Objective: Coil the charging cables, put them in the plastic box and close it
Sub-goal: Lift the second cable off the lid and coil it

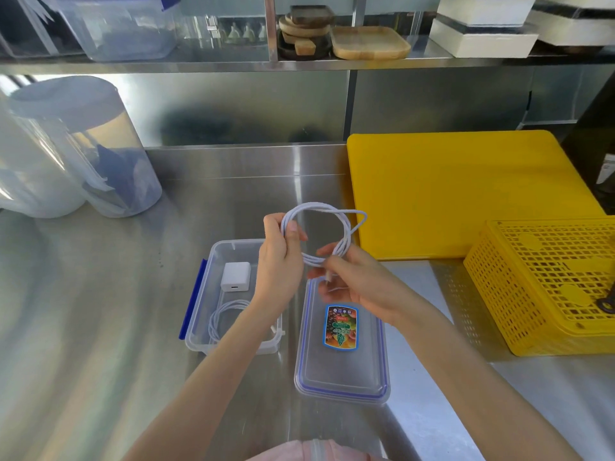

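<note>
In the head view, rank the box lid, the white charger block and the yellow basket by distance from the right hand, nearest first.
From the right hand:
1. Box lid, directly beneath it on the counter.
2. White charger block, to its left, inside the plastic box.
3. Yellow basket, far right.

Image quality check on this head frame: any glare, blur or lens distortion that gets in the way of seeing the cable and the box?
Head view: wide-angle bending bows the shelf edge; the steel counter shows broad soft glare, blown out at the lower right; the top shelf items are soft; both hands, left and right, the white cable, the plastic box and the lid read clearly.
</note>
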{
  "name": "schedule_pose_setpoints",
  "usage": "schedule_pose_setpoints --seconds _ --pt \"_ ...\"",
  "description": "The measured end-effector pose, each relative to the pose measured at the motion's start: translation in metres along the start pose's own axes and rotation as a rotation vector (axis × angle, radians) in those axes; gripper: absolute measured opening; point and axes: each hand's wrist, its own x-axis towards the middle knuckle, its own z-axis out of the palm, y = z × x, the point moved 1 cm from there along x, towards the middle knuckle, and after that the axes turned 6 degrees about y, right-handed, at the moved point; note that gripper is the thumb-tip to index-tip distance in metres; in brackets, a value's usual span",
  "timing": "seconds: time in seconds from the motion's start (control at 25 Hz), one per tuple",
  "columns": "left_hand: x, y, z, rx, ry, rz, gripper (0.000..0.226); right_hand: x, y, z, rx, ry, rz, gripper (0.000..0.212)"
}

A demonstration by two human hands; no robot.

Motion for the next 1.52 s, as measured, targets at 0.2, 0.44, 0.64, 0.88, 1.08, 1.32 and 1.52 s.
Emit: schedule_pose_setpoints --seconds 0.2,0.44,0.64,0.88,1.08,1.32,1.52 --pt "0.003 -0.005 -0.016 0.073 -0.498 -0.124 0.017 0.004 0.004 -0.015 -0.579 0.032 -0.061 0.015" --pt "-0.001 -0.001 -0.013 0.029 -0.629 -0.303 0.023 0.002 0.007 -0.011 -0.889 -0.006 -0.178 0.021" --pt "0.007 -0.011 -0.023 -0.292 -0.422 -0.428 0.027 0.000 0.004 -0.018 -0.760 0.059 -0.205 0.031" --pt "0.010 -0.017 -0.027 -0.543 -0.275 -0.477 0.032 -0.003 0.002 -0.023 -0.631 0.091 -0.285 0.028" --pt "0.002 -0.017 -0.016 -0.809 -0.274 -0.608 0.037 -0.006 0.010 -0.009 -0.538 0.007 -0.235 0.028" --pt "-0.001 -0.020 -0.023 -0.970 -0.229 -0.682 0.039 -0.006 0.010 0.003 -0.093 -0.117 -0.089 0.030" --pt "0.000 -0.029 -0.035 -0.761 -0.197 -0.608 0.036 0.002 0.011 0.013 -0.080 -0.032 -0.120 0.025"
